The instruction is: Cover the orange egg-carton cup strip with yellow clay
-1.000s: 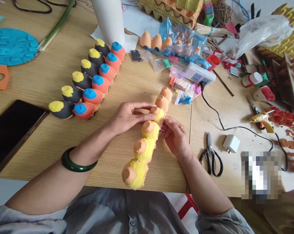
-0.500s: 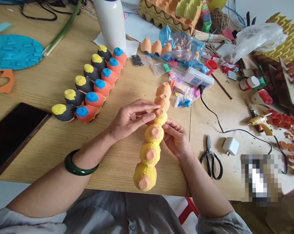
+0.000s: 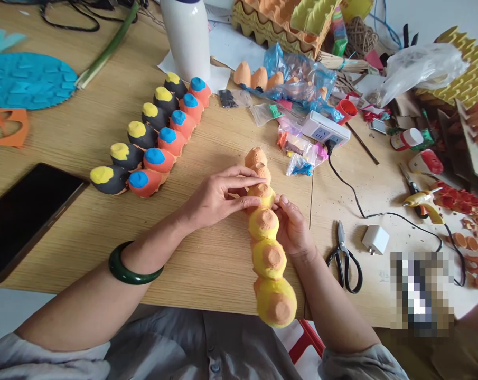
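An egg carton strip (image 3: 269, 257), a row of bumps in orange pulp, is held up above the table. Its nearer bumps are coated yellow around orange tips; the two far ones are bare orange. My left hand (image 3: 218, 195) grips it from the left, fingers and thumb on the third bump from the far end. On the right side of that same bump, my right hand (image 3: 294, 224) pinches the edge, its fingertips partly hidden behind the strip. Left of my hands lie a row of black bumps with yellow tips (image 3: 142, 135) and a row of red-orange bumps with blue tips (image 3: 170, 141).
Scissors (image 3: 344, 258) and a white charger (image 3: 375, 239) lie to the right. A power strip (image 3: 325, 126), clay packets (image 3: 302, 164) and a glue gun (image 3: 425, 203) sit farther off. A phone (image 3: 30, 216) lies left; a white bottle (image 3: 186, 42) stands behind.
The strip has swung so its near end points further right and its far end further left. Both hands keep hold around the same bump, having moved slightly.
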`<action>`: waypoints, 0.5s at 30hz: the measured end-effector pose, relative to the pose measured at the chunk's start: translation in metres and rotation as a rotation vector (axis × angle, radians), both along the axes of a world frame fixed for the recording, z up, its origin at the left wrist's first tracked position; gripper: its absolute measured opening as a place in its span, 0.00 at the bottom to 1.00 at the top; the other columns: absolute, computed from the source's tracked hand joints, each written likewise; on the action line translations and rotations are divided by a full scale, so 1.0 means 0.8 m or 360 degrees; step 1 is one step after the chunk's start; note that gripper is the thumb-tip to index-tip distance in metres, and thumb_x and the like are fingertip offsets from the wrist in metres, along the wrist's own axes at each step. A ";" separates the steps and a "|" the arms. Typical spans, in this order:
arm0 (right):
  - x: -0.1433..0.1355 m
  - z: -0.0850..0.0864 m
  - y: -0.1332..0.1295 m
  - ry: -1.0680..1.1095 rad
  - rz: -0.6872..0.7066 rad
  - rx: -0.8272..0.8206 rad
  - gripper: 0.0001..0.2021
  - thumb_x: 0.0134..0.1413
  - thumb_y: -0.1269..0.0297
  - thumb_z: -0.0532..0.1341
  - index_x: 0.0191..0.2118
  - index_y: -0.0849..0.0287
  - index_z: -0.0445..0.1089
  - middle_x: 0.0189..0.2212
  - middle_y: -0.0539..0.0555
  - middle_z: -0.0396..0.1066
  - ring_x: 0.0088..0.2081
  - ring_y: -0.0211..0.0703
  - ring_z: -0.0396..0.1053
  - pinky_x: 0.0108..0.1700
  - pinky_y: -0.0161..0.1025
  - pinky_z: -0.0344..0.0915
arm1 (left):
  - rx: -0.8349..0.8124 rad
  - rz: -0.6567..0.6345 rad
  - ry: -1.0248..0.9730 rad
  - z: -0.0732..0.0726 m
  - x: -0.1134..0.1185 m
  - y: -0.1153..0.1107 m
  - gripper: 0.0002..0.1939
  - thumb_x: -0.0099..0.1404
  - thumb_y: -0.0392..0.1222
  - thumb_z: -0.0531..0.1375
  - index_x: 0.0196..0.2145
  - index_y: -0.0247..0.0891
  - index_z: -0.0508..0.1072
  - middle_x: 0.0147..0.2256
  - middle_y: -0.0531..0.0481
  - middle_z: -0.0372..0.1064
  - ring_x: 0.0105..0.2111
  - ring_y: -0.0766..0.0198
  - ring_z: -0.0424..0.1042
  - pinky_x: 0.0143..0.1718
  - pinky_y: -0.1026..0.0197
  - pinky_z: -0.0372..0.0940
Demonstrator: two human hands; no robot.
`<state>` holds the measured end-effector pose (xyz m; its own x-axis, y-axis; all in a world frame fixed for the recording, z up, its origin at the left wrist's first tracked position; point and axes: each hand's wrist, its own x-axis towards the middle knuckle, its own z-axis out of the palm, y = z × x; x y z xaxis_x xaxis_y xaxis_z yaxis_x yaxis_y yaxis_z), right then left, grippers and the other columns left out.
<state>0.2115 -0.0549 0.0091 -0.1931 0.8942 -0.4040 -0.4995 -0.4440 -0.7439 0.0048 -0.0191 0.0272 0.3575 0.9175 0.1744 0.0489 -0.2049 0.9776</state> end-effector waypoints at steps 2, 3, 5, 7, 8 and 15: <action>0.001 -0.002 0.000 0.0016 0.0015 -0.0082 0.15 0.52 0.48 0.74 0.30 0.54 0.76 0.26 0.47 0.76 0.29 0.39 0.73 0.36 0.37 0.73 | 0.0013 -0.0011 -0.0033 -0.001 0.002 -0.001 0.21 0.64 0.54 0.73 0.51 0.44 0.86 0.53 0.42 0.77 0.56 0.52 0.75 0.57 0.56 0.73; 0.002 -0.002 -0.001 0.0023 0.0041 -0.0121 0.16 0.52 0.47 0.74 0.30 0.54 0.76 0.27 0.47 0.76 0.30 0.40 0.73 0.37 0.37 0.74 | 0.0010 -0.0014 -0.0055 -0.001 0.002 -0.001 0.20 0.63 0.53 0.73 0.50 0.44 0.86 0.53 0.43 0.78 0.56 0.53 0.75 0.58 0.55 0.72; 0.003 0.000 -0.002 0.0031 0.0079 -0.0187 0.17 0.51 0.46 0.75 0.29 0.54 0.75 0.28 0.48 0.77 0.32 0.41 0.74 0.40 0.38 0.74 | -0.0011 -0.0010 -0.0113 -0.002 0.004 -0.002 0.19 0.63 0.52 0.74 0.49 0.45 0.87 0.52 0.43 0.79 0.55 0.53 0.75 0.60 0.54 0.71; 0.004 0.002 -0.004 0.0031 0.0095 -0.0227 0.18 0.49 0.46 0.75 0.29 0.53 0.75 0.29 0.49 0.78 0.32 0.42 0.74 0.41 0.40 0.75 | -0.0066 -0.0014 -0.0199 -0.001 0.006 -0.003 0.18 0.62 0.51 0.74 0.49 0.46 0.87 0.51 0.44 0.80 0.54 0.54 0.76 0.60 0.54 0.71; 0.004 0.003 -0.004 0.0031 0.0099 -0.0238 0.18 0.48 0.45 0.76 0.30 0.53 0.75 0.30 0.49 0.79 0.32 0.42 0.74 0.42 0.41 0.76 | -0.0107 -0.0021 -0.0250 -0.001 0.007 -0.003 0.17 0.62 0.50 0.75 0.48 0.46 0.87 0.50 0.44 0.80 0.54 0.54 0.76 0.59 0.54 0.72; 0.000 0.012 -0.004 -0.0028 0.0133 -0.0118 0.16 0.48 0.43 0.74 0.36 0.47 0.79 0.35 0.49 0.83 0.40 0.50 0.80 0.46 0.48 0.78 | -0.0365 -0.0084 -0.0407 0.008 0.012 -0.007 0.17 0.61 0.48 0.74 0.48 0.44 0.87 0.49 0.46 0.80 0.50 0.57 0.78 0.47 0.60 0.76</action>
